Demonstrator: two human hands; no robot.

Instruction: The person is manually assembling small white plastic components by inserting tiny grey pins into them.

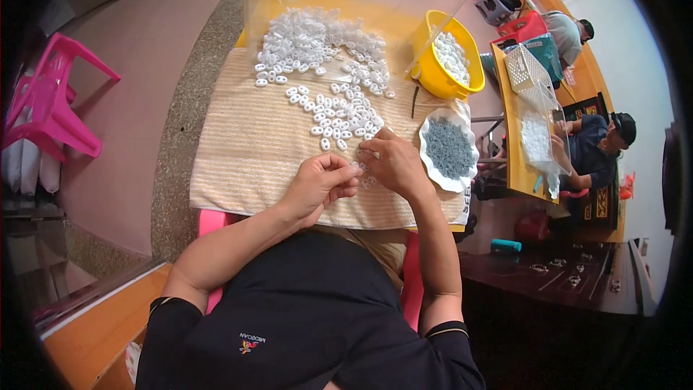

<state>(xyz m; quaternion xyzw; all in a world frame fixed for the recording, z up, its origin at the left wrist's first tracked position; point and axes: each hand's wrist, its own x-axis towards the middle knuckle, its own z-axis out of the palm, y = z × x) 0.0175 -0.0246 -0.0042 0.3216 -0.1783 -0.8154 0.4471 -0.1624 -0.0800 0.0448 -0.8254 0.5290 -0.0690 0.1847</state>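
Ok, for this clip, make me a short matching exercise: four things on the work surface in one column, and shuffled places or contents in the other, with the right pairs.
Things
1. Yellow tub
2. Wavy-rimmed white dish
3. Thin dark stick
4. Striped towel

Places or contents
A. Lies between the tub and the dish's left side
B. Holds small grey pieces
C. Spreads beneath the left hand and right hand
D. Holds heaped white pieces

Pairs: 1-D, 2-B, 3-A, 4-C
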